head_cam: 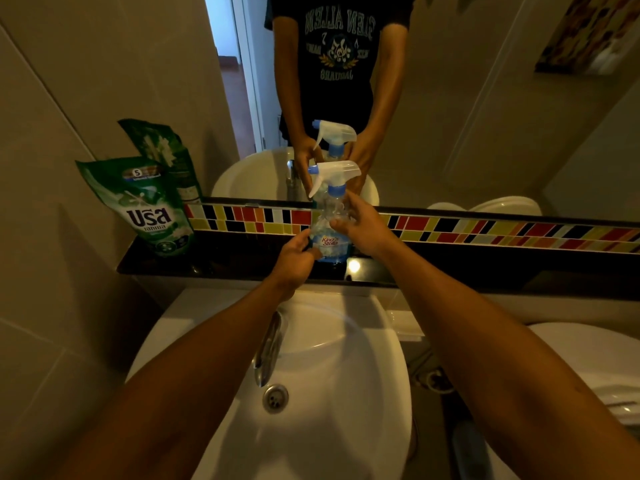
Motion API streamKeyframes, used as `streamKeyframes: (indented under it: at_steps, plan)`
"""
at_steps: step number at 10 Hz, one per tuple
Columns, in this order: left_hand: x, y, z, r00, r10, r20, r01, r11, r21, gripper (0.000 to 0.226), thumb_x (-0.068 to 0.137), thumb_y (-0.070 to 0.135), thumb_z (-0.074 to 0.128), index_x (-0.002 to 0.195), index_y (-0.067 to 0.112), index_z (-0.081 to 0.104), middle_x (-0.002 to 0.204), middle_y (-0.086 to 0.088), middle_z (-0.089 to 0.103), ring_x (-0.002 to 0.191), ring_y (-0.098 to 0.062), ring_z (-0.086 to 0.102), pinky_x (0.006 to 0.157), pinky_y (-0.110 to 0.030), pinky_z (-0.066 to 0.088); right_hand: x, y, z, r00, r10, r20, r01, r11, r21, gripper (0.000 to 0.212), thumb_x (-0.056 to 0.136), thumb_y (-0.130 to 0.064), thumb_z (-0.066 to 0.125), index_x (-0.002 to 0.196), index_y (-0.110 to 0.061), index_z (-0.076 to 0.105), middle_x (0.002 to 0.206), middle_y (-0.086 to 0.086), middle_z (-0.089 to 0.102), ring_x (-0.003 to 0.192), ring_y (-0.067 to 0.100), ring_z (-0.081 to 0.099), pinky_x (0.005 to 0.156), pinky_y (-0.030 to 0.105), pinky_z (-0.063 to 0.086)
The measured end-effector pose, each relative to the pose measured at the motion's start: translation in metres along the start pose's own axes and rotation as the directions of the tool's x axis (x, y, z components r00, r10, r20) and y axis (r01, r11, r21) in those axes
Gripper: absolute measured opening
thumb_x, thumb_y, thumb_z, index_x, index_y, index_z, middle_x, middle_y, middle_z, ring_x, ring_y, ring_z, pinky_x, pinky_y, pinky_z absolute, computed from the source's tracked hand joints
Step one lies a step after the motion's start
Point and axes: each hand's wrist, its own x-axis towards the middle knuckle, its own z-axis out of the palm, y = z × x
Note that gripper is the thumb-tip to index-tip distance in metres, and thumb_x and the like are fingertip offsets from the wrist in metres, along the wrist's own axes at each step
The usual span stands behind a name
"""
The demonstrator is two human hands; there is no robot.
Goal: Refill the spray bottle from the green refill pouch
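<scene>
A clear spray bottle [329, 233] with a white trigger head and blue collar stands upright on the black shelf [214, 268] under the mirror. My left hand [294, 254] touches the bottle's lower left side, fingers curled around it. My right hand [363, 226] grips the bottle's right side just below the collar. The green refill pouch [145, 209] stands upright at the shelf's left end, well apart from both hands, its top sealed as far as I can tell.
A white basin [311, 393] with a chrome tap [270, 344] and drain lies below the shelf. The mirror [450, 98] behind reflects the bottle and a person's torso. A colourful tile strip runs along the wall. A white toilet [571, 368] sits at right.
</scene>
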Motion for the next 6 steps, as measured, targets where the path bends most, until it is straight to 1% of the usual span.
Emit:
streamKeyframes:
  at_steps: [1, 2, 3, 4, 5, 6]
  plan:
    - [-0.005, 0.0, -0.003, 0.999, -0.008, -0.034, 0.01, 0.999, 0.05, 0.051, 0.097, -0.006, 0.05, 0.145, 0.01, 0.044, 0.134, -0.003, 0.054, 0.113, -0.017, 0.056, 0.087, -0.027, 0.055, -0.008, 0.003, 0.003, 0.999, -0.015, -0.05, 0.017, 0.999, 0.038, 0.068, 0.099, -0.008, 0.066, 0.158, -0.019, 0.035, 0.153, 0.003, 0.051, 0.136, 0.017, 0.051, 0.092, 0.021, 0.056]
    - [-0.009, -0.009, -0.014, 0.998, 0.006, -0.066, 0.004, 0.988, 0.155, 0.061, 0.094, -0.005, 0.056, 0.151, 0.007, 0.039, 0.152, -0.012, 0.043, 0.141, -0.027, 0.04, 0.109, -0.038, 0.043, -0.024, 0.003, 0.005, 0.985, 0.044, -0.165, -0.028, 0.995, 0.1, 0.062, 0.101, -0.007, 0.061, 0.157, -0.013, 0.035, 0.149, 0.002, 0.05, 0.129, 0.012, 0.049, 0.069, 0.004, 0.052]
    - [-0.022, -0.011, -0.027, 0.997, -0.005, -0.072, 0.025, 0.962, 0.272, 0.065, 0.095, -0.002, 0.058, 0.154, 0.008, 0.034, 0.156, -0.014, 0.039, 0.143, -0.031, 0.039, 0.109, -0.038, 0.042, -0.037, 0.011, 0.01, 0.965, 0.098, -0.243, -0.085, 0.994, 0.064, 0.065, 0.103, -0.017, 0.061, 0.16, -0.012, 0.03, 0.16, 0.009, 0.042, 0.138, 0.018, 0.048, 0.081, 0.012, 0.05]
    - [-0.034, -0.012, -0.04, 0.996, 0.029, -0.085, 0.009, 0.906, 0.423, 0.065, 0.094, 0.007, 0.061, 0.154, 0.013, 0.037, 0.153, -0.013, 0.045, 0.138, -0.03, 0.046, 0.108, -0.036, 0.043, -0.049, 0.015, 0.016, 0.962, 0.104, -0.251, -0.113, 0.993, -0.02, 0.067, 0.103, -0.026, 0.061, 0.161, -0.017, 0.029, 0.162, 0.009, 0.039, 0.142, 0.027, 0.048, 0.09, 0.027, 0.052]
    - [-0.053, 0.005, -0.054, 0.986, 0.101, -0.136, -0.009, 0.833, 0.553, 0.059, 0.095, 0.015, 0.062, 0.15, 0.017, 0.043, 0.143, -0.009, 0.056, 0.127, -0.026, 0.056, 0.095, -0.027, 0.043, -0.061, 0.005, 0.02, 0.957, 0.088, -0.276, -0.113, 0.991, -0.074, 0.065, 0.102, -0.033, 0.061, 0.16, -0.019, 0.033, 0.159, 0.01, 0.044, 0.139, 0.027, 0.052, 0.104, 0.044, 0.055]
    - [-0.066, 0.032, -0.075, 0.965, 0.224, -0.133, -0.079, 0.74, 0.668, 0.046, 0.094, 0.026, 0.063, 0.139, 0.024, 0.054, 0.132, -0.005, 0.063, 0.121, -0.027, 0.06, 0.1, -0.038, 0.048, -0.071, -0.012, 0.021, 0.954, 0.045, -0.295, -0.074, 0.993, -0.089, 0.062, 0.103, -0.033, 0.06, 0.159, -0.018, 0.035, 0.155, 0.009, 0.048, 0.137, 0.026, 0.054, 0.098, 0.037, 0.055]
